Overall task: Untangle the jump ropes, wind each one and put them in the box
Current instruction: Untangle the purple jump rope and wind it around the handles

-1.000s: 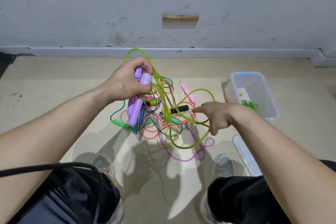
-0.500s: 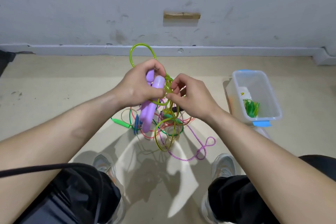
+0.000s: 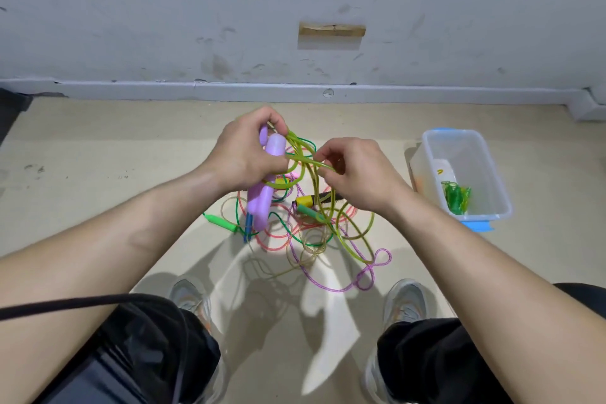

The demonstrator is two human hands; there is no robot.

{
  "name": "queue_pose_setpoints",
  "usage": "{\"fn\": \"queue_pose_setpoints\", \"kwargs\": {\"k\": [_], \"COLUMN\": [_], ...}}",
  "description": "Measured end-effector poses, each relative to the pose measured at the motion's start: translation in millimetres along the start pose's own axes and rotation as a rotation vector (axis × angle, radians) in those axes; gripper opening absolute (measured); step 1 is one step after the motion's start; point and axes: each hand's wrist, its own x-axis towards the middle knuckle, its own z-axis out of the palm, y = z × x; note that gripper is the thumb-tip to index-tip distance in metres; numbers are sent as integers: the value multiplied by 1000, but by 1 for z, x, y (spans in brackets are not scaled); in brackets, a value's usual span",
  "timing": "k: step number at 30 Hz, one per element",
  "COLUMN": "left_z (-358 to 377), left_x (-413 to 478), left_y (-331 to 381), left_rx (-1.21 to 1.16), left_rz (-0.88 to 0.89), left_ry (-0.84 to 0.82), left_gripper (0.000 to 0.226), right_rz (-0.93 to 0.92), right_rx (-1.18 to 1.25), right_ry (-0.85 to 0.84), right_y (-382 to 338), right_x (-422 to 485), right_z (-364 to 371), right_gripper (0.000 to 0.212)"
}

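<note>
My left hand (image 3: 244, 152) grips two purple handles (image 3: 262, 203) of a jump rope, held above the floor. Its yellow-green cord (image 3: 314, 187) runs from the handles to my right hand (image 3: 355, 174), which pinches the cord between thumb and fingers. Below both hands a tangle of ropes (image 3: 301, 233) lies on the floor: pink, green and clear cords, a green handle (image 3: 223, 221), a yellow-and-black handle (image 3: 311, 200) and a purple braided loop (image 3: 373, 269). The clear plastic box (image 3: 492, 193) stands to the right with a wound green rope (image 3: 455, 197) inside.
A white wall with a skirting board (image 3: 295, 92) runs behind the pile. My two shoes (image 3: 405, 302) stand on the beige floor below the tangle, my knees lower down. A blue lid clip (image 3: 477, 226) sticks out under the box's near end.
My right hand came up from the floor pile to the cord beside my left hand and now pinches it. The yellow-green loop above my left hand has dropped down.
</note>
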Motion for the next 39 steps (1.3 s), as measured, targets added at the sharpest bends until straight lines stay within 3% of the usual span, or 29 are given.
{"fn": "queue_pose_setpoints", "kwargs": {"k": [3,7,13,17,21,23,31,34,39], "left_z": [-3,2,4,5,3,0,-16,-21,-14], "left_x": [5,6,9,9,13,16,20,22,17], "left_y": [-6,-9,-14,-16,-17,-19,-25,-22,-16], "left_rx": [40,42,141,131,123,117,179,44,33], "left_rz": [-61,-77,-37,-62,-92,-87,-127,-176,-125], "left_ry": [67,50,1,14,78,121,258,289,274], "left_gripper": [40,40,42,39,40,41,38,37,37], "right_rz": [1,88,437,513,457,431,415,430,496], "right_rx": [-76,-20,610,612,552,438,-444,-552,-674], "right_ry": [-53,0,-75,-185,-166,-182,-411,-597,-842], "right_y": [10,13,19,12,11,17,47,50,41], "right_x": [-2,-4,-7,-8,-10,-11,-14,-17,-21], "right_z": [-4,-10,-10,-14,-15,-12,-9,-5,3], "right_gripper": [21,17,20,19,18,21,33,28,31]}}
